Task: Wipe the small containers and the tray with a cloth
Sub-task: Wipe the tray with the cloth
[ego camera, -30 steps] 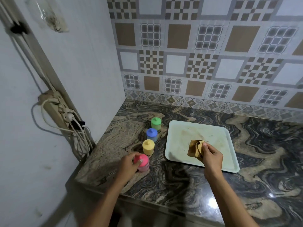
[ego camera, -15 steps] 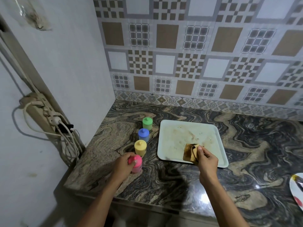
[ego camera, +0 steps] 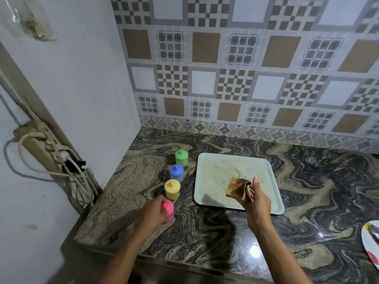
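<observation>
"Gripping what, left hand [ego camera: 153,212]?" (A)
"Fingers [ego camera: 164,211] wrap the pink container [ego camera: 168,206], upright on the bench [ego camera: 205,232]; likely steadying it for wiping." (B)
"Right hand [ego camera: 258,203]?" (A)
"Pinches the bunched brown cloth [ego camera: 235,187] over the stained white tray [ego camera: 207,173], ready." (B)

tabletop [ego camera: 328,181]: dark swirled stone before me | left, in a line back to front: green container [ego camera: 181,157], blue container [ego camera: 176,173], yellow container [ego camera: 172,189], pink container [ego camera: 168,208] | centre: stained white tray [ego camera: 205,181] | far right edge: plate [ego camera: 369,238], partly seen
</observation>
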